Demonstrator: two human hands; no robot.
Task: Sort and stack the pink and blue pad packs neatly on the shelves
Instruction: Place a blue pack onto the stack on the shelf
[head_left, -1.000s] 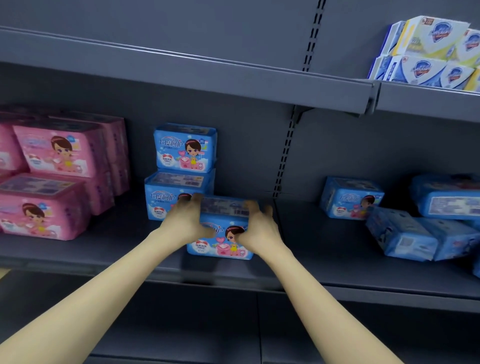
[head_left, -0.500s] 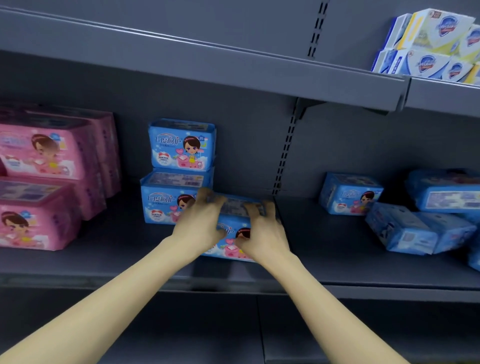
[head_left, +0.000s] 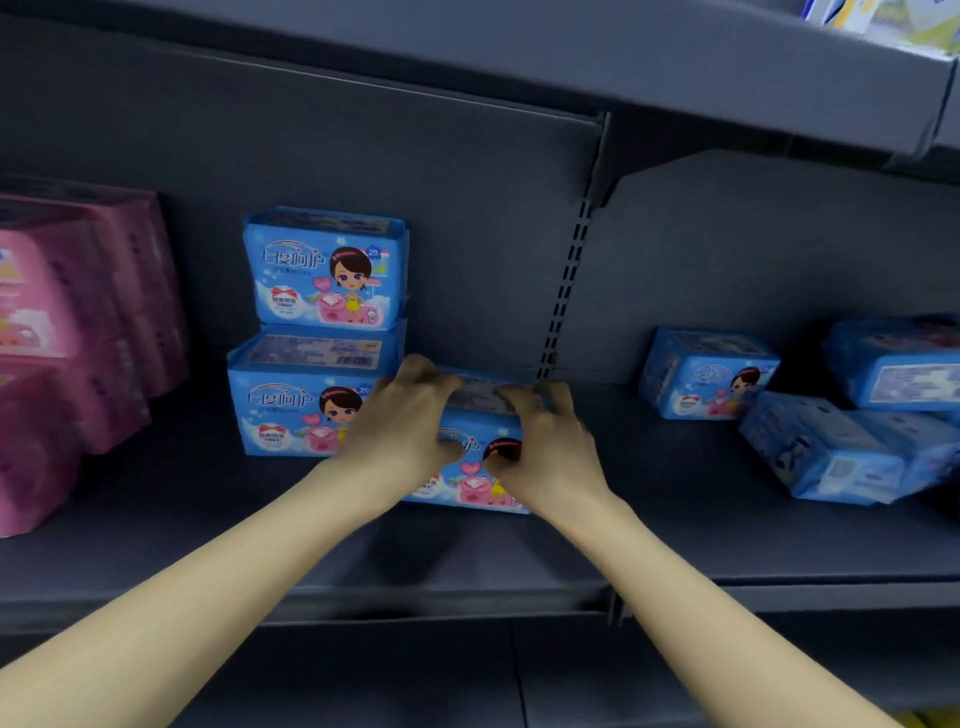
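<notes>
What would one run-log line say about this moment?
left hand: grips blue pack | right hand: grips same pack | pack position: right of two-high blue stack | unsorted: loose blue packs far right | pink packs: far left

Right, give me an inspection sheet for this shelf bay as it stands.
Surface: dark grey shelf, carrying all the packs.
Job's things: blue pack gripped just right of a two-high blue stack; pink packs stacked at far left; loose blue packs jumbled at right, some tilted.
Clutter: nothing seen.
Hands: left hand and right hand both grip the blue pack, fingers curled over its top.
Cables: nothing seen.
Surroundings: slotted upright on the back panel; upper shelf overhead, with blurred boxes at its right end.
</notes>
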